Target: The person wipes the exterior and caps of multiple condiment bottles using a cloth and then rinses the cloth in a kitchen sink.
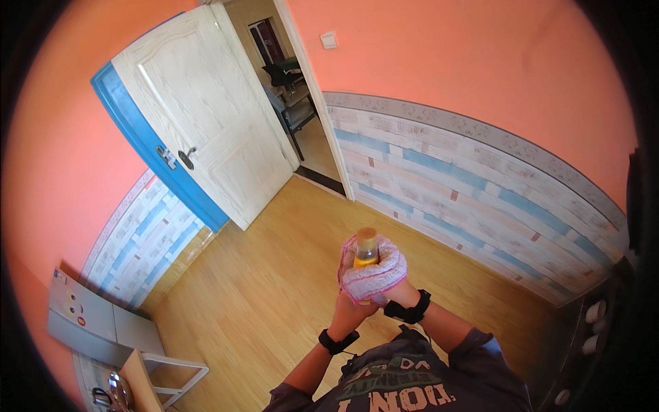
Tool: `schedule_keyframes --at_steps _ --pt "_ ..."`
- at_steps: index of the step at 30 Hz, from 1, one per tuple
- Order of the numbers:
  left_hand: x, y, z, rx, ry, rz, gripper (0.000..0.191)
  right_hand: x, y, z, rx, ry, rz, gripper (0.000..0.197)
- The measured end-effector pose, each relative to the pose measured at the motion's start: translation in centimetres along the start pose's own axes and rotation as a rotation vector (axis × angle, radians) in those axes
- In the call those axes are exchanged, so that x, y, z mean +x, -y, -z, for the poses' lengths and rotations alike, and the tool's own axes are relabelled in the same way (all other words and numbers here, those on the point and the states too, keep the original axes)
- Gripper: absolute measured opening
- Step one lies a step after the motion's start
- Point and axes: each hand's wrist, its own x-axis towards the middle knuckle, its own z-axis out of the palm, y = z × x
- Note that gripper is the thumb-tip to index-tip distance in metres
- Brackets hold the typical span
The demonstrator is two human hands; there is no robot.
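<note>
A clear bottle [367, 253] with an orange-brown cap and yellow contents stands roughly upright in front of my body. White cloth with pink edging [373, 275] wraps around it, so only the neck and cap show. From below, my left hand [355, 307] holds the wrapped bottle, its fingers mostly hidden. On the other side my right hand [403, 293] closes around the same bundle, and the cloth covers its fingers. Both wrists wear black straps.
An opened white wooden door [216, 118] rests by a blue door frame [139, 139]. Chairs [298, 110] show through the doorway. At lower left are a grey fridge [98, 324] and a table [136, 378] bearing a shiny metal kettle [118, 389]. A dark cabinet [571, 340] stands right.
</note>
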Motion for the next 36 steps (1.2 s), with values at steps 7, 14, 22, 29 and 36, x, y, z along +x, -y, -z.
schedule_keyframes --at_steps 7,14,22,29,36 --pt "4.9 3.5 -1.5 -0.034 0.037 -0.053 0.058 5.1 3.6 2.6 -0.269 0.187 0.232 0.030" --pt "8.8 7.3 -2.1 0.046 0.278 -0.287 0.046 2.6 -4.4 7.4 0.335 0.066 -0.216 0.058" --pt "12.6 6.0 4.7 -0.246 0.561 -0.024 0.053 2.4 1.7 7.0 -1.413 -0.345 0.142 0.047" --pt "13.3 2.0 -0.6 -0.104 0.531 -0.347 0.024 -2.8 -1.3 3.4 -1.534 -0.533 -0.062 0.026" --pt "10.9 1.4 -4.8 -0.121 0.857 -0.428 0.029 -10.0 -2.2 2.8 -1.764 -0.847 -0.162 0.024"
